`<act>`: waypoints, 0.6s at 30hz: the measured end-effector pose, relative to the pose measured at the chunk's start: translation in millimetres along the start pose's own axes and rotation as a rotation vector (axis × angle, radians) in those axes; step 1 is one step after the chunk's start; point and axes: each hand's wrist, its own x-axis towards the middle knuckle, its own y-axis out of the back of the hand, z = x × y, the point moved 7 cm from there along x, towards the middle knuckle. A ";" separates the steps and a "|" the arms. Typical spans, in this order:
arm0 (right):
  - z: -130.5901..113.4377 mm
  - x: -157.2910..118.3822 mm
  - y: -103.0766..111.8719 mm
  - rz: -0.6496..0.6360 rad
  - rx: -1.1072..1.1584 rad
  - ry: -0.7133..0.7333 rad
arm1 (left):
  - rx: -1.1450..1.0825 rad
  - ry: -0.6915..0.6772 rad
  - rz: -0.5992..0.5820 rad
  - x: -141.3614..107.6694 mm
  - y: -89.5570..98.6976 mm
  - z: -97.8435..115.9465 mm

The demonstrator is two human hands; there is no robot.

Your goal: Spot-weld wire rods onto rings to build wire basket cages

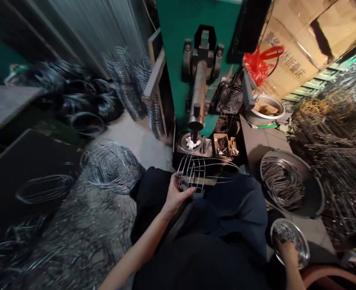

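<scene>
My left hand (179,192) is closed round the near left side of a wire frame (198,169), a curved cage of thin metal rods with a long loop reaching right over my lap. To the lower right, my right hand (287,250) reaches into a shiny metal bowl (304,245) of small metal pieces; its fingertips are hidden among them. Beyond the wire frame stands a green machine (178,60) with a thick horizontal metal arm (199,88). Below the arm's tip lies a round dish (184,141) with white crumpled material on it.
A dark basin (315,197) of bent wires sits at right, beside a large heap of wire rods (344,161). Left of my legs stands a bundle of wire frames (111,166). A small fan (230,98), a pot (267,117) and cardboard boxes (301,44) are at the back right.
</scene>
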 end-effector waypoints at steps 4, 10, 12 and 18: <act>11.0 -4.3 -20.9 -0.065 0.047 -0.027 | 0.177 -0.111 0.048 0.4 0.9 13.5; 15.1 -3.8 -8.8 -0.024 0.014 -0.054 | 0.387 -0.242 0.144 -0.4 21.5 27.5; 10.9 -1.7 7.6 0.034 0.029 -0.076 | 0.424 -0.258 0.171 0.7 28.7 30.0; -165.2 -34.4 99.6 0.200 0.539 0.353 | 0.573 -0.299 0.224 4.1 33.4 42.4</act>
